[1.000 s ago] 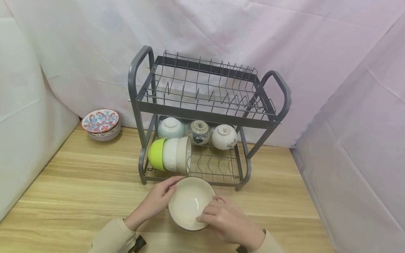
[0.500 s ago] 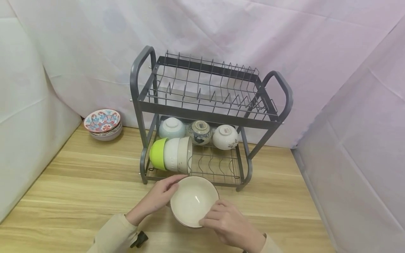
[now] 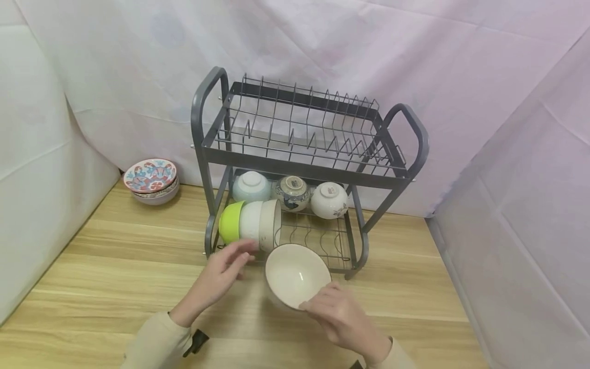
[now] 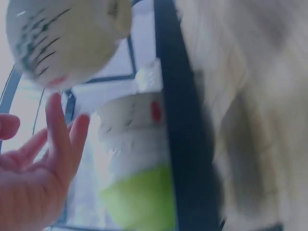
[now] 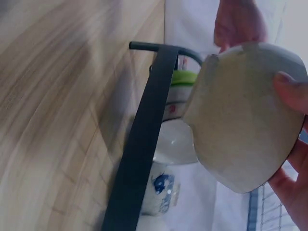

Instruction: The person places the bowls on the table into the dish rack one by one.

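My right hand grips a cream bowl by its near rim and holds it tilted just in front of the lower shelf of a grey two-tier dish rack. The right wrist view shows the bowl's outside with my fingers curled over its edge. Left of the bowl, my left hand is off it with fingers spread, near the rack's front rail and close to a green bowl nested on its side with white bowls. The left wrist view shows that open hand below the bowl.
Three upturned bowls sit at the back of the lower shelf. The upper shelf holds only wire dividers. A stack of patterned bowls stands on the wooden table at the back left. Cloth walls close in behind and on both sides.
The bowl has risen and moved right toward the rack's lower shelf, tilting more. My left hand has let go of its rim and spread open; the right hand still holds it.
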The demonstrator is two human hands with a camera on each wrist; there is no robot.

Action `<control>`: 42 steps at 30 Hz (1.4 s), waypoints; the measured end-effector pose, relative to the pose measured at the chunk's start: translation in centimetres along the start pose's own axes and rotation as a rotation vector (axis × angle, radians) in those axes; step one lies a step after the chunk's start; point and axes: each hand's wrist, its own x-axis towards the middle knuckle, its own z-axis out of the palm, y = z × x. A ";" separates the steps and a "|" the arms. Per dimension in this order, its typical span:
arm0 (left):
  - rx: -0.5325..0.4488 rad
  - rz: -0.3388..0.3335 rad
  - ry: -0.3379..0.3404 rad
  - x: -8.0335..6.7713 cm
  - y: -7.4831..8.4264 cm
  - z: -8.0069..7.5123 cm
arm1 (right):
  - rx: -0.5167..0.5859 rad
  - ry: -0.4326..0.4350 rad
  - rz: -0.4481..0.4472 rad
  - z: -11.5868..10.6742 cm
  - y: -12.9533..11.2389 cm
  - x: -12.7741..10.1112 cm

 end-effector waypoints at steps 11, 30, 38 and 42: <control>0.506 -0.018 0.398 2.1 -3.0 -4.5 | 0.276 0.227 0.323 0.5 2.5 -0.7; 0.593 0.113 0.453 2.9 -4.8 -4.8 | 0.951 0.735 1.105 4.8 5.2 2.0; 0.593 0.059 0.427 2.9 -4.6 -5.0 | 1.180 0.927 1.231 7.1 5.9 3.2; 0.580 0.040 0.415 2.9 -4.6 -5.1 | 1.198 0.938 1.254 7.7 6.1 3.6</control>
